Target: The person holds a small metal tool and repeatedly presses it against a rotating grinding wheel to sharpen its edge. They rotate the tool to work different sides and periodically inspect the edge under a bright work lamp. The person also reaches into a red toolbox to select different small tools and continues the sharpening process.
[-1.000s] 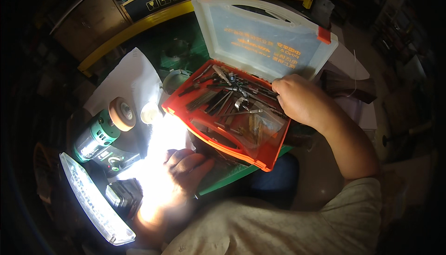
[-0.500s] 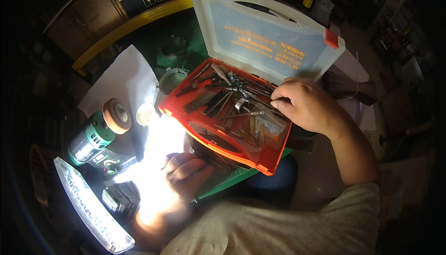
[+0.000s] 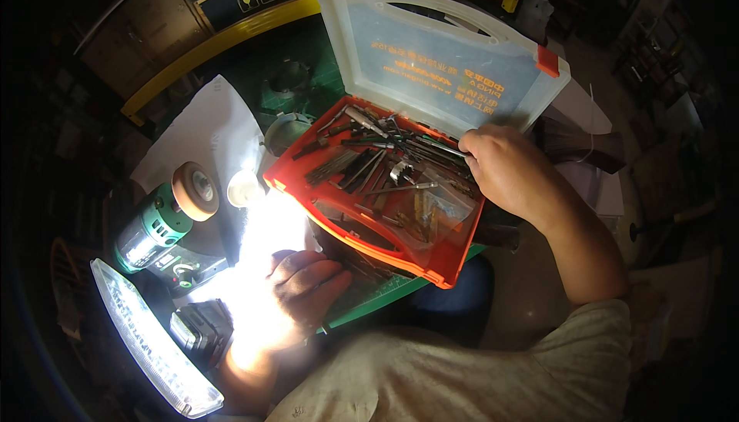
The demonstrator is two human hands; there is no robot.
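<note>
Head view. We log the right hand (image 3: 504, 168) over the back right of the orange case (image 3: 369, 239), thumb and fingers drawn narrow at the end of a slender metal rod (image 3: 449, 147); whether it is gripped we cannot tell. The rod lies inside the case among a crossed heap of metal tools (image 3: 366, 168), beside a clear bag (image 3: 450, 208). The translucent lid (image 3: 439, 87) stands open behind.

The left hand (image 3: 308, 287) is curled in the glare near the front of the case. A thin dark tip (image 3: 325, 329) shows below it; we cannot tell whether it is held.

Risks, our judgement: the crossed tools could snag, so pulling one may drag others out or prick a fingertip. The case's near right corner seems to overhang the counter (image 3: 389, 296); pressing there, or leaning on the lid, could tip it. Glare from the lamp (image 3: 154, 345) may hide small parts by the left hand. The wheel (image 3: 195, 191) on the green motor (image 3: 154, 226) could graze a forearm if bumped.
</note>
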